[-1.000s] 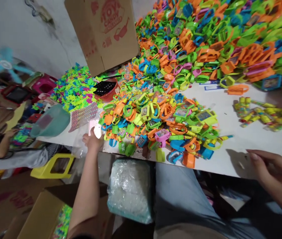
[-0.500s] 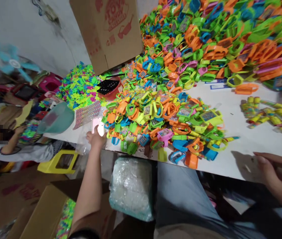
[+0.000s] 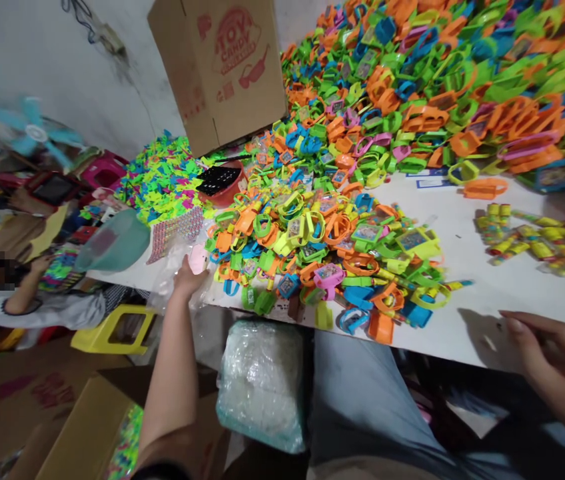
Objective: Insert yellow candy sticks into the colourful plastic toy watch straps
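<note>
My left hand [image 3: 190, 279] is at the table's left end, its fingers closed on a flat pink thing [image 3: 197, 259] that looks like a phone; the hand hides part of it. Clear plastic bags [image 3: 165, 283] lie beside that hand. My right hand [image 3: 555, 350] hovers over the front edge at the right, fingers loosely apart and holding nothing. Between the hands spreads a pile of colourful toy watches [image 3: 312, 247] with small candy tubes among them. Several yellow-capped candy tubes [image 3: 522, 233] lie beyond my right hand.
A larger heap of toy watches [image 3: 412, 93] fills the back, beside a cardboard box [image 3: 232, 73]. Left stand a red basket [image 3: 225, 193], a green basin [image 3: 112, 243] and a yellow stool [image 3: 112, 330]. Another person [image 3: 37, 307] sits there. A wrapped bundle [image 3: 262, 383] is below the table.
The pink thing lay flat under my left fingers; now it is tilted, and my left hand has shifted slightly left. My right hand has barely moved. The view has shifted slightly.
</note>
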The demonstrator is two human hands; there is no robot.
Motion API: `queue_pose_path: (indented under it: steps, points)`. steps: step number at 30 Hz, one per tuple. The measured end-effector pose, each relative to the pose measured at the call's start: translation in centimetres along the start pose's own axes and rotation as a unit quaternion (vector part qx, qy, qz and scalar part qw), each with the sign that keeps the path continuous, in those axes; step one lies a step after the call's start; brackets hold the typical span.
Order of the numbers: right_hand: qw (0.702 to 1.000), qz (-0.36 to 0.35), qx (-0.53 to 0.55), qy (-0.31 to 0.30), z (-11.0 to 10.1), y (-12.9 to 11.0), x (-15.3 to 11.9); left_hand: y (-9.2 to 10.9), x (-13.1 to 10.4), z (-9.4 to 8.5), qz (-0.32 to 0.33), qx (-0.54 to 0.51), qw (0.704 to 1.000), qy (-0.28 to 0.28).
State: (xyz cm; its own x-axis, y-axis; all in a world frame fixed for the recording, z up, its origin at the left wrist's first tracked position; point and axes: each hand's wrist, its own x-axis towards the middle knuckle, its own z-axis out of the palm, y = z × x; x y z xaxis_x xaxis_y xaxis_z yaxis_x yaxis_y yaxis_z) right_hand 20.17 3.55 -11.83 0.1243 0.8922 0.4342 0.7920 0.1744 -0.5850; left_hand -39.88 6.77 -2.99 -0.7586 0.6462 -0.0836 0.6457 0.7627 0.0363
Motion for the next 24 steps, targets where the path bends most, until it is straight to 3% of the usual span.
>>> queue_pose_path:
  steps: [5, 10, 19, 24]
  points:
    - [1.000, 0.003, 0.021, 0.003, 0.3, 0.2, 0.1, 0.2, 2.1, -0.4, -0.010, -0.002, 1.000, -0.002]
    - [0.999, -0.029, 0.034, 0.023, 0.2, -0.1, 0.3, 1.2, 2.7, -0.1, -0.017, 0.019, 1.000, 0.013]
    - [0.994, -0.043, 0.095, 0.017, 0.5, 0.9, 0.0, 2.2, 1.6, -0.7, -0.006, 0.042, 0.999, 0.001]
    - [0.989, -0.045, 0.142, 0.008, 0.4, 0.4, 0.3, 4.0, -1.2, -3.6, 0.009, 0.028, 0.999, 0.027]
